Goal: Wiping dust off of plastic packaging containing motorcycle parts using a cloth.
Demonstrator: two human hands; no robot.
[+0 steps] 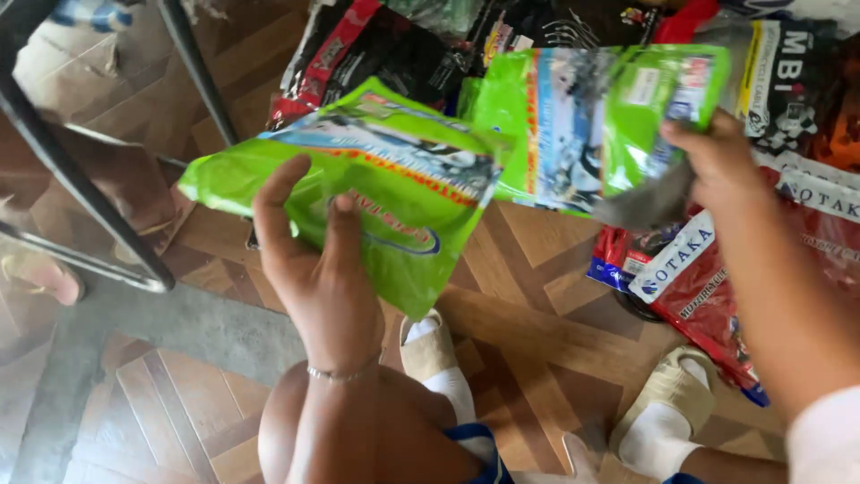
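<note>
Two green packets: my left hand (315, 269) grips the nearer one (376, 184), long axis slanting right; my right hand (721, 161) pinches the blurred second packet (582, 121), seemingly by its corner.

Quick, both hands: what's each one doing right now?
Left hand: closed on a green printed plastic packet.
Right hand: closed on a second green plastic packet.

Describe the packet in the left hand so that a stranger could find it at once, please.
Start from the wooden parquet floor and look above the knee: the left hand grips a flat bright green plastic packet from behind. A second green packet is held in the right hand. Unlike the second green packet, it sits nearer the metal frame, tilted, its corner pointing down.
</note>
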